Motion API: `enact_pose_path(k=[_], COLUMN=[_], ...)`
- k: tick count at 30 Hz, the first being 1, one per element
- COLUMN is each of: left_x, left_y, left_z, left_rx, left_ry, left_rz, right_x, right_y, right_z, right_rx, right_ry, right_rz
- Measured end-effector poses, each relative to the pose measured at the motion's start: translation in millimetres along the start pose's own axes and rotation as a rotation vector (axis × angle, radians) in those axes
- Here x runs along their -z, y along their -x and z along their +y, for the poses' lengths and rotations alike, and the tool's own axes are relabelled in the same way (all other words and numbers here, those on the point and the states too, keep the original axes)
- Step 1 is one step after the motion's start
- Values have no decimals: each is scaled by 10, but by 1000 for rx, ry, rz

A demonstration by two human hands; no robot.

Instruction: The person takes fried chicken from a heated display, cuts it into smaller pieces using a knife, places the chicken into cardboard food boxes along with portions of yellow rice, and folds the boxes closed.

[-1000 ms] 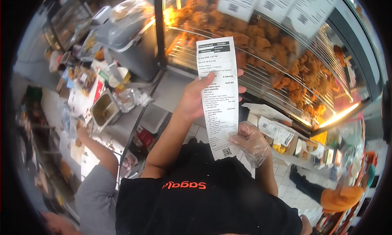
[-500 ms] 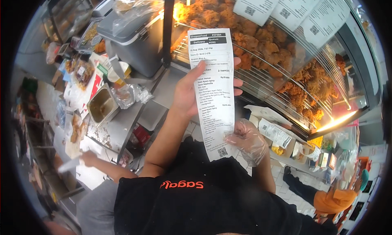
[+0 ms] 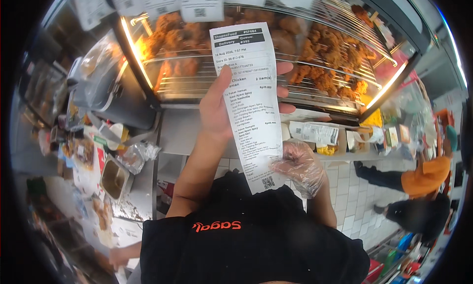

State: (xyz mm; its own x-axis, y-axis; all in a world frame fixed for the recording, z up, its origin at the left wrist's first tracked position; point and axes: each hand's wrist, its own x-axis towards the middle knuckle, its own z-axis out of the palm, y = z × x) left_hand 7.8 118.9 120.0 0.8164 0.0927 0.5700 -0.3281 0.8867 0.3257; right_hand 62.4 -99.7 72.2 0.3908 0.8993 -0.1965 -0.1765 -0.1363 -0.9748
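Observation:
A long white printed paper receipt (image 3: 252, 121) is held up in front of my chest. My bare left hand (image 3: 217, 104) grips its upper half, thumb across the front edge and fingertips showing past the right side. At the lower right edge, my right hand (image 3: 304, 169), in a clear plastic glove, pinches the paper between thumb and curled fingers. Beyond the receipt stands a lit display case (image 3: 315, 97) with wire racks. Many pieces of fried chicken (image 3: 327, 52) lie in it, partly hidden by the receipt.
Other paper slips (image 3: 199, 5) hang on the case. Open food boxes (image 3: 340, 143) stand at right, one under a receipt. A grey bin (image 3: 120, 99) and a metal pan (image 3: 114, 178) stand at left. A co-worker's hand (image 3: 120, 257) is lower left; a person in orange (image 3: 426, 178) stands right.
My view has turned, so the display case now lies straighter across the top and the left counter sits lower. Both hands keep hold of the receipt. A second person in dark clothes shows at right.

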Motion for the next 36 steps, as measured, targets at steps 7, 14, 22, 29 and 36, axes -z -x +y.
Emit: enact_pose_path(k=[7,14,22,29,36], left_x=[54,-274,-174,-130,75], left_y=[-78,139,454,345,325], left_z=[-285,-1187,-1918,-2132,-1930], left_rx=[125,489,374,561,588], left_ry=[-316,-1179,-1335,-1230,-895], left_rz=[52,-229,-281,-477,-103], right_x=[235,560,760,1016,1301], right_y=[154,366,723,909,1064], right_z=[-203,215,317,384,764], right_rx=[297,711,755,658,210], right_ry=[306,-528,-326,-351,-124], right_rz=[-28,822,1045,1024,981])
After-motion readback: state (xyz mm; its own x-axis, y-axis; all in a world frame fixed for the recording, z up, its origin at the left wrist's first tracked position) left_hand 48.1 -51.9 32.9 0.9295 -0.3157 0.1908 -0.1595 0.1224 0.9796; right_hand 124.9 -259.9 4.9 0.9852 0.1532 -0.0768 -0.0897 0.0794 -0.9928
